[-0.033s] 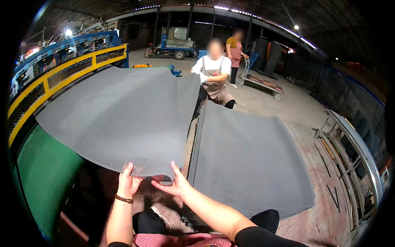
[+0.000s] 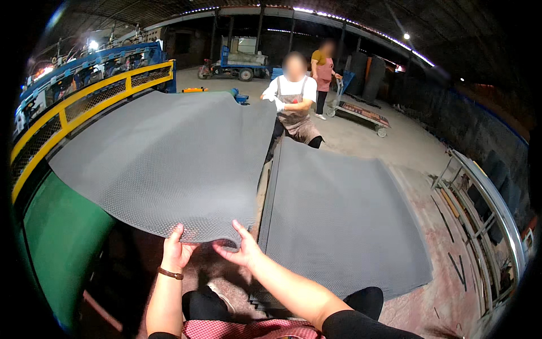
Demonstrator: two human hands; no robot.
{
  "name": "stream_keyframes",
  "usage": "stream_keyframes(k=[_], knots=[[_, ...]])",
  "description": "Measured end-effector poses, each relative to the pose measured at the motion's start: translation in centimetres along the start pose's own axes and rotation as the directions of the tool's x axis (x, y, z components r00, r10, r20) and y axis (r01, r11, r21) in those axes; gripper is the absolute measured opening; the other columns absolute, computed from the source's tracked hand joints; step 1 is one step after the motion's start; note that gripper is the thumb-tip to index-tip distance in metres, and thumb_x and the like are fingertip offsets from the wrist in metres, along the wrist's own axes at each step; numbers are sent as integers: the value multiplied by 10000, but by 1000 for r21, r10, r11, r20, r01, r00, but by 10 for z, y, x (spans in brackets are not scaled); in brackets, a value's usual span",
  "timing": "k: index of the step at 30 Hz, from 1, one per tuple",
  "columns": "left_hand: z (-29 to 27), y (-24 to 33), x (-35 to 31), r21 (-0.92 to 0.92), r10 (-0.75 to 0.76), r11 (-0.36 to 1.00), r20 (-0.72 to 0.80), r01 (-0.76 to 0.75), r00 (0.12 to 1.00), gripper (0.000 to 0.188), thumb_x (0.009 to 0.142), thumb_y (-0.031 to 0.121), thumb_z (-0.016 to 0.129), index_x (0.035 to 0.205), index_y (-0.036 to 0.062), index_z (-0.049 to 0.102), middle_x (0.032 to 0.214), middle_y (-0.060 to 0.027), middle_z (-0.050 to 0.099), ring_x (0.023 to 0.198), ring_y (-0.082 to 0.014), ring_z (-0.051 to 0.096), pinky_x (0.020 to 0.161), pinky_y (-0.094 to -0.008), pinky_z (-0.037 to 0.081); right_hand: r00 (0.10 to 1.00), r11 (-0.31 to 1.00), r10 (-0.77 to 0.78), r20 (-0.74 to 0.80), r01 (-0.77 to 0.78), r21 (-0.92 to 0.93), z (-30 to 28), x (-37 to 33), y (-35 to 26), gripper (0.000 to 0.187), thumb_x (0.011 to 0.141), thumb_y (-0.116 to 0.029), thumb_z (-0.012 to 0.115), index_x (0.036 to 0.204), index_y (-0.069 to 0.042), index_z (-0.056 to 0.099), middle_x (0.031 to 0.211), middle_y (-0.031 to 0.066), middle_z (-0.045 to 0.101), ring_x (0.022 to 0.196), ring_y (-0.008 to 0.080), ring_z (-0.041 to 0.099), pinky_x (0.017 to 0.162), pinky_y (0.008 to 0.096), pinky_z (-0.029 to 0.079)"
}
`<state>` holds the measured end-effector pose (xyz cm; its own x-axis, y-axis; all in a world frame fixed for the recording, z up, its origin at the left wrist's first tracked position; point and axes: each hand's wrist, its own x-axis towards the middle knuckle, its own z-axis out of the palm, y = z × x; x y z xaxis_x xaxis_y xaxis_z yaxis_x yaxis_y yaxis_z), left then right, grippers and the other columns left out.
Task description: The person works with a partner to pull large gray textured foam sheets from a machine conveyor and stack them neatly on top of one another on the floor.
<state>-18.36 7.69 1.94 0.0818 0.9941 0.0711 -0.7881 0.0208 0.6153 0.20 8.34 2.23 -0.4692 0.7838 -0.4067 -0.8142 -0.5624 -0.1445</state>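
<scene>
A large grey textured sheet point(image 2: 175, 152) stretches from my hands toward a co-worker across from me. My left hand point(image 2: 177, 250) is closed on its near edge, thumb on top and fingers underneath. Close by, my right hand point(image 2: 241, 246) grips the near right corner, which curls between thumb and fingers. The co-worker's gloved hand point(image 2: 278, 105) is at the far right corner. To the right, a stack of similar grey sheets point(image 2: 344, 214) lies low, its layered edge facing the held sheet.
A green belt point(image 2: 65, 226) and a yellow guard rail point(image 2: 96, 104) run along the left. Another person point(image 2: 323, 73) stands behind by a flat trolley point(image 2: 361, 116). At right is a metal rack point(image 2: 480, 214); thin dark strips point(image 2: 457, 271) lie on the floor beside it.
My right hand has shifted very slightly to the right with the sheet's corner. Everything else looks the same.
</scene>
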Motion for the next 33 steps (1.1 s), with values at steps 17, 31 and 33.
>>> stream_keyframes(k=[17,31,33], knots=[[-58,126,-57,228,280,951,-348,-209,895,769,720,508,568,1249,41,262,1240,-212,334,1084,-326,421,868,-446,395,906,639,-391,165,396,-660,-17,-92,-90,170,704,-78,587,864,-72,528,789,45,569,655,171,548,500,301,433],[-64,150,-31,237,233,960,-382,-148,894,540,751,436,541,1065,10,432,1057,-115,500,986,-249,487,871,-371,392,889,634,-424,174,429,-644,-19,-154,-119,167,729,-6,559,891,30,551,840,112,599,766,207,586,695,327,485],[-57,146,-29,230,218,963,-345,-143,913,494,745,418,561,1031,30,454,1016,-93,504,963,-234,488,848,-365,408,880,627,-435,190,447,-638,-19,-165,-129,164,730,-3,557,889,33,551,844,115,599,769,207,587,700,327,487]])
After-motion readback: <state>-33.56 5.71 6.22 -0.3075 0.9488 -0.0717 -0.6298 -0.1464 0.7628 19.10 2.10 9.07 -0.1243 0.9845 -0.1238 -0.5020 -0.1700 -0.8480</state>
